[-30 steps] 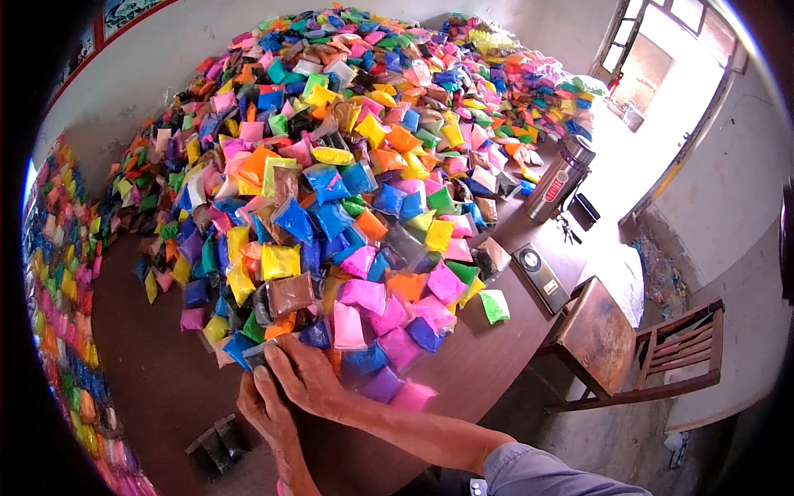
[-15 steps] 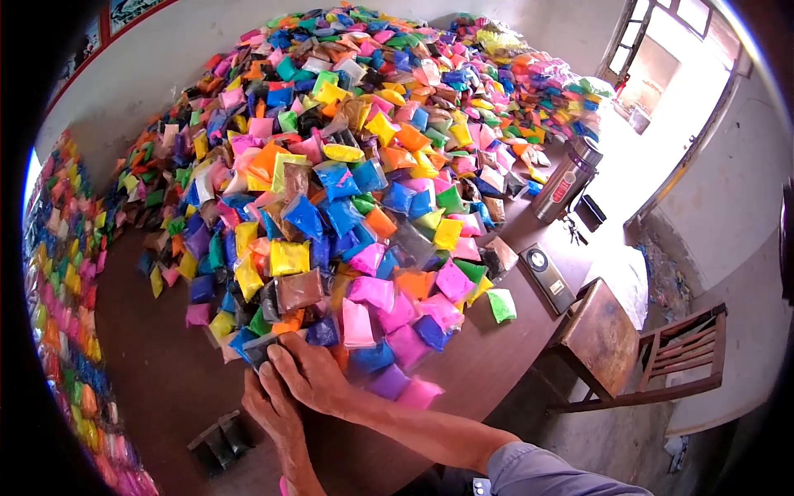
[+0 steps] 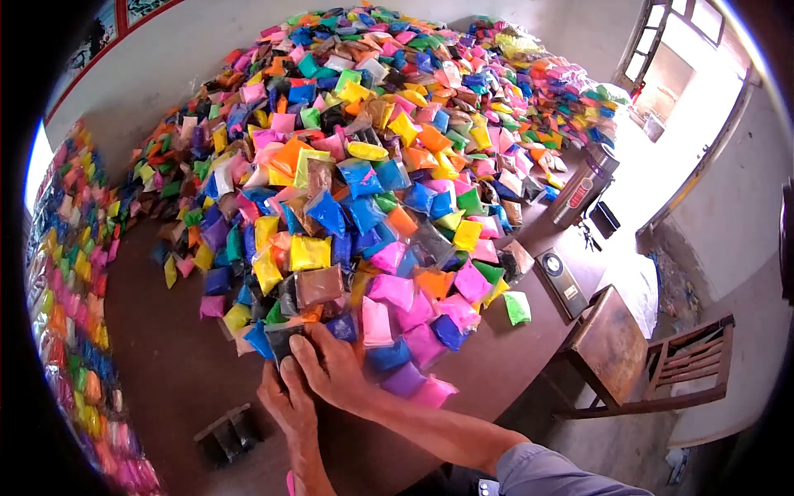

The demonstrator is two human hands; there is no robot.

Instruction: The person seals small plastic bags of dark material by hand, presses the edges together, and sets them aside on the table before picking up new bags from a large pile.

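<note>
White walls (image 3: 211,37) stand round a brown desk (image 3: 178,355) with a big heap (image 3: 364,174) of small bright bags on it. One black bag (image 3: 284,340) is in the person's two hands, at the front of the heap. The right hand (image 3: 337,368) pinches it by its right side, with thumb and fingers pressed close. The left hand (image 3: 289,405) nips its bottom end; how hard it squeezes, I can't tell. Just beside the bag, toward the desk's left edge, lies a blue bag (image 3: 257,341). On the desk's near side, left of the left wrist, three black bags (image 3: 227,435) lie in a row.

Over by the right edge I see a green bag (image 3: 518,307), a flat box (image 3: 562,285) with a round plate on it, and a shiny flask (image 3: 585,188) standing up. Some keys (image 3: 589,237) lie near the flask. Past that edge is a wooden chair (image 3: 608,351), and behind it a bright doorway (image 3: 686,99). Off the desk's left edge rises one more pile (image 3: 74,331) of bags.
</note>
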